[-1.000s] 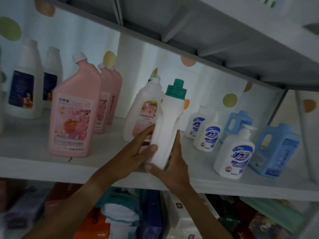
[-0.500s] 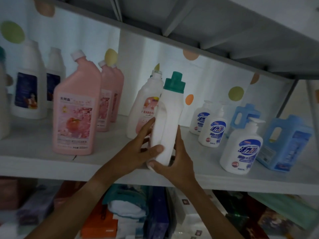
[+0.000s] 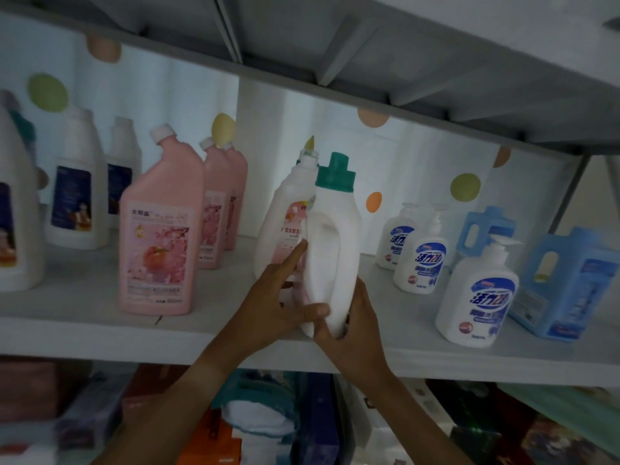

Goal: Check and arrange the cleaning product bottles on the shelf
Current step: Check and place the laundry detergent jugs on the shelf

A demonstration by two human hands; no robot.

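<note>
Fingers of both hands wrap one white bottle with a green cap (image 3: 330,250), upright at the front edge of the shelf (image 3: 80,333): left hand (image 3: 268,303) on its side, right hand (image 3: 352,327) cupping its base. Just behind stands one white bottle with a pink label (image 3: 281,226). Left of them are three pink bottles (image 3: 157,243); right, three white pump bottles (image 3: 476,297) and two blue jugs (image 3: 567,283).

There is bare shelf (image 3: 77,297) between the big pink bottle (image 3: 157,243) and the white bottle with a pink label (image 3: 285,226). On the right, three pump bottles (image 3: 476,290) and blue jugs (image 3: 567,280) stand close together and block the way.
</note>
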